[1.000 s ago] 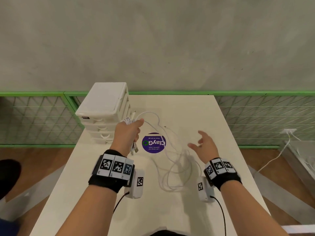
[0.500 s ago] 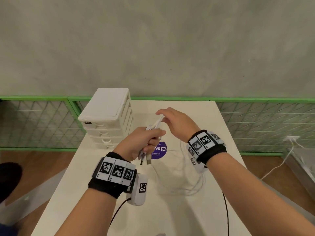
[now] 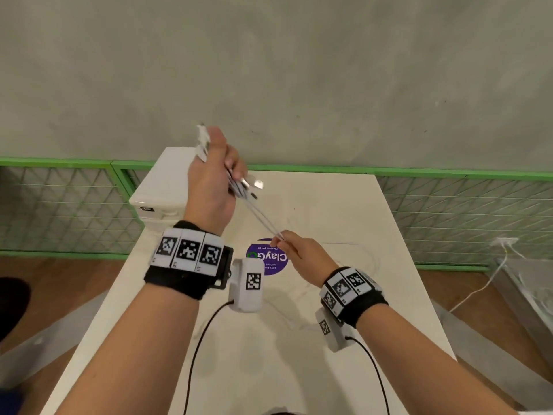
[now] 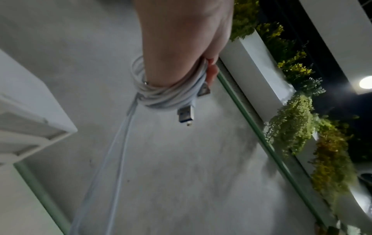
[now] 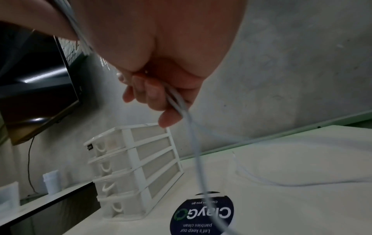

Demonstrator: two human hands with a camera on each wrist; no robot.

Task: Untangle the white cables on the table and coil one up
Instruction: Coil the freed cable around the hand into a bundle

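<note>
The left hand (image 3: 209, 181) grips the wound white cables (image 4: 167, 95), raised above the counter (image 3: 344, 211); the right hand (image 3: 302, 253) pinches taut strands. Light, limp, slippery: hold near the USB plug (image 4: 186, 115).

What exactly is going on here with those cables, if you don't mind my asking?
A person is winding white cables at a white table. The left hand, raised, grips a wound bundle with USB plugs sticking out; the right hand, lower, pinches the strands stretched between them. Loose cable lies on the table near a purple sticker. A white drawer unit stands at the table's left.
</note>
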